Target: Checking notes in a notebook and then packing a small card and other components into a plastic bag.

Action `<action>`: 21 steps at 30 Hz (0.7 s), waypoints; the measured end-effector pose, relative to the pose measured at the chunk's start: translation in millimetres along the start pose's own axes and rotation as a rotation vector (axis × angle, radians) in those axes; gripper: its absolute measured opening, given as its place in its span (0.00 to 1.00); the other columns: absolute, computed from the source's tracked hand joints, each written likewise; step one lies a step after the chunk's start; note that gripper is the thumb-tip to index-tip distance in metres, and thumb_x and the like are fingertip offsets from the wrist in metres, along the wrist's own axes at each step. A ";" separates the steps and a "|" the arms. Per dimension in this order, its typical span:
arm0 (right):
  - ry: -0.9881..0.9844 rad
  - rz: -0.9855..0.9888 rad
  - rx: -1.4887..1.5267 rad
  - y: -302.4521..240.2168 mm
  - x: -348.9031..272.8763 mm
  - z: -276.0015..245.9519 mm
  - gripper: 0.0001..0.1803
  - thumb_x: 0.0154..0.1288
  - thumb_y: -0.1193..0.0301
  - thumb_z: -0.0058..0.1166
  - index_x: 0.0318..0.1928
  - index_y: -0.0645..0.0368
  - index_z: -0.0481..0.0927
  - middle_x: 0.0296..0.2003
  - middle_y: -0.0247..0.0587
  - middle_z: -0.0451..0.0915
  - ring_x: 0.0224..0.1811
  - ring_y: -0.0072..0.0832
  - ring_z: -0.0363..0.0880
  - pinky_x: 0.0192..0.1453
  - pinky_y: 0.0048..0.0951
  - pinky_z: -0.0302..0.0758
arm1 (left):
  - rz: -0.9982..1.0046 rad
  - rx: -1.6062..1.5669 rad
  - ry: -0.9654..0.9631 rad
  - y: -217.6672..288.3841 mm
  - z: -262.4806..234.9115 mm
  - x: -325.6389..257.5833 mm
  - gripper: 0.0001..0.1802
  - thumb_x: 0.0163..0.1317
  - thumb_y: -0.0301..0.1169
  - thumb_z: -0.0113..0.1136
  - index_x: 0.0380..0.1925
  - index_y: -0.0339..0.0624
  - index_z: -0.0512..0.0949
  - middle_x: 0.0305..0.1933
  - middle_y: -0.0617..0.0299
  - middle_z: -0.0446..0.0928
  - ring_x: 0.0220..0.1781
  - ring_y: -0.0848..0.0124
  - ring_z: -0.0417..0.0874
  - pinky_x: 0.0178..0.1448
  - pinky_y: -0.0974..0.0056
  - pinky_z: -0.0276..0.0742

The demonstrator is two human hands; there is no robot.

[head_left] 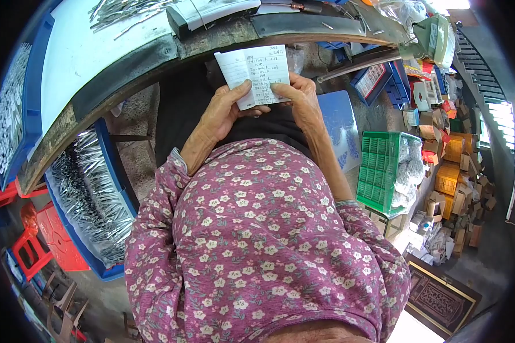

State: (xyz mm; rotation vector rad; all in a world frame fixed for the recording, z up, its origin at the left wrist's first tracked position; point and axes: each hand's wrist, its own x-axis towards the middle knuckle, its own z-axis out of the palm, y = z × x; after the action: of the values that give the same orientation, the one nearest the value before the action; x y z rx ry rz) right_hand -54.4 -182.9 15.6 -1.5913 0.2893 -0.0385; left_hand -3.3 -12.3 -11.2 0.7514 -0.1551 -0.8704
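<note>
A small open notebook (256,68) with handwritten lines on its pages is held up in front of me, just below the edge of the workbench. My left hand (226,108) grips its lower left side, thumb lying on the page. On the lower right side, my right hand (300,97) pinches it in the same way, thumb on top. The other fingers are mostly hidden behind the notebook; a few tips show under its lower edge.
The wooden workbench (223,41) curves across the front, with thin metal rods (123,11) and a screwdriver (292,6) on it. At left stands a blue bin (117,171) of metal parts. A green crate (379,171) and cardboard boxes (466,211) are at right.
</note>
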 end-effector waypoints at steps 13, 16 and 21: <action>0.056 0.008 0.012 -6.2 -4.6 4.8 0.12 0.48 0.70 0.54 0.33 0.65 0.79 0.23 0.34 0.78 0.20 0.15 0.66 0.24 0.17 0.61 | -0.003 0.012 0.015 -1.0 -0.3 0.4 0.22 0.63 0.40 0.47 0.47 0.31 0.68 0.39 0.51 0.77 0.32 0.65 0.82 0.34 0.69 0.79; 0.050 -0.004 -0.019 -7.1 -4.1 4.9 0.12 0.48 0.70 0.54 0.32 0.65 0.79 0.23 0.34 0.77 0.20 0.15 0.66 0.24 0.17 0.61 | -0.003 0.013 0.015 0.3 -0.7 0.9 0.22 0.63 0.40 0.47 0.47 0.31 0.68 0.39 0.51 0.77 0.32 0.65 0.82 0.34 0.69 0.79; 0.059 -0.005 -0.028 -8.9 -6.7 4.4 0.12 0.48 0.70 0.54 0.32 0.65 0.79 0.23 0.34 0.77 0.20 0.15 0.65 0.24 0.17 0.61 | 0.001 0.004 0.021 -1.7 1.0 0.9 0.21 0.63 0.40 0.47 0.47 0.31 0.68 0.39 0.51 0.77 0.32 0.65 0.82 0.33 0.69 0.79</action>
State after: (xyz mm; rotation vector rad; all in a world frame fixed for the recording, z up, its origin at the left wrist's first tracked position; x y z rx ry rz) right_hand -58.5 -177.1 25.2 -1.6209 0.3331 -0.0852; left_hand -4.2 -14.2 -11.8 0.7640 -0.1386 -0.8615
